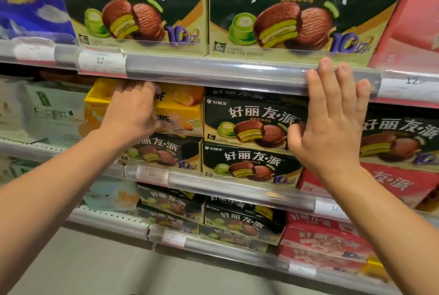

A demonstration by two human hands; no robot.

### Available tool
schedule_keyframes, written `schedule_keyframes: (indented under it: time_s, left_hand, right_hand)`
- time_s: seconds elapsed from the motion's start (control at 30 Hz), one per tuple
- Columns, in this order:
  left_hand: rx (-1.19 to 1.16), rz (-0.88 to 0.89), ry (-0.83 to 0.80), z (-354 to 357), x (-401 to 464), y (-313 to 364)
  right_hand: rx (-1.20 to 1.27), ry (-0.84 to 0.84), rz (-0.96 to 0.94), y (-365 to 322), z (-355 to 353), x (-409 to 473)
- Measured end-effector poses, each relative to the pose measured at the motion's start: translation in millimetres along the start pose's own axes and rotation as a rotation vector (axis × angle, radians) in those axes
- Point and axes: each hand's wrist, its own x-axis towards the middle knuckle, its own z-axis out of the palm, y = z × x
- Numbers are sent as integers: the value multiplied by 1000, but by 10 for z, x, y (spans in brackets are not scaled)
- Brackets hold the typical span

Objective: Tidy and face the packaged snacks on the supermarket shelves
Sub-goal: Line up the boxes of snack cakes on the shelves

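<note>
My left hand (133, 109) grips a yellow snack box (183, 111) on the middle shelf, fingers over its top and front; the box sits on a dark green pie box (166, 149). My right hand (332, 123) is held flat with straight fingers in front of the middle shelf, its fingertips reaching the rail of the upper shelf (213, 71) and its thumb near a stacked dark green pie box (249, 121). A second green box (249, 164) lies under that one. Two large green pie boxes (285, 9) face forward on the upper shelf.
Red boxes (399, 185) stand to the right on the middle and lower shelves, with a pink one (415, 21) up top. Pale green packs (52, 109) sit at the left. More green boxes (242, 221) fill the lower shelf. Price tags (102, 60) line the rails.
</note>
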Motion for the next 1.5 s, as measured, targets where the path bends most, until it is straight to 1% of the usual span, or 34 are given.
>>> schedule_keyframes:
  time_s: [0.07,0.17,0.23,0.3,0.37,0.5,0.6,0.7,0.77,0.8,0.83,0.87,0.93,0.97,1.03,1.1,1.17,1.3,1.37,1.43,1.5]
  left_hand:
    - [-16,98,53,-32,-96,-14]
    - [-66,221,229,-70,-337,-95]
    - [-80,226,313,-160,-460,-118]
    - [-108,201,316,-297,-553,-92]
    - [-134,198,263,-419,-651,-20]
    - [-152,194,51,-528,-895,245]
    - [-159,245,-111,-480,-970,448]
    - [-168,275,-187,-414,-979,622]
    - [-180,298,-219,-427,-955,737]
    - [-184,312,-240,-463,-931,798]
    - [-189,326,-267,-526,-899,860]
    - [-198,345,-295,-610,-854,921]
    - [-227,405,-347,-837,-740,1029]
    - [-241,437,-367,-972,-674,1080]
    - [-280,500,-401,-1267,-531,1186]
    - [-339,568,-459,-1582,-372,1323]
    - [-392,646,-530,-1881,-169,1446]
    - [-444,699,-696,-2389,309,1519]
    - [-525,682,-801,-2628,496,1522]
    - [-730,601,-898,-2861,653,1585]
    - [-920,557,-908,-3064,740,1739]
  right_hand:
    - [-6,10,3,-7,18,3]
    - [-8,30,0,-26,40,11]
    - [-17,48,7,-19,52,19]
    - [-20,50,7,-9,55,17]
    - [-20,54,4,11,62,15]
    - [19,23,22,-5,33,2]
    - [44,-5,28,-39,-2,24]
    - [99,-70,56,-106,-70,26]
    - [236,-145,32,-222,-167,-63]
    - [331,-217,-16,-293,-237,-134]
    - [423,-338,-80,-363,-326,-197]
    - [484,-501,-145,-419,-427,-231]
    - [487,-807,-202,-453,-640,-190]
    - [458,-897,-188,-430,-749,-123]
    - [458,-981,-114,-305,-1010,35]
    - [503,-1016,-16,-91,-1361,184]
    - [499,-1063,97,151,-1779,322]
    - [420,-1109,346,574,-2723,701]
    - [390,-1117,454,735,-3213,874]
    - [355,-1086,554,854,-3681,1001]
    - [316,-1047,645,926,-4098,1063]
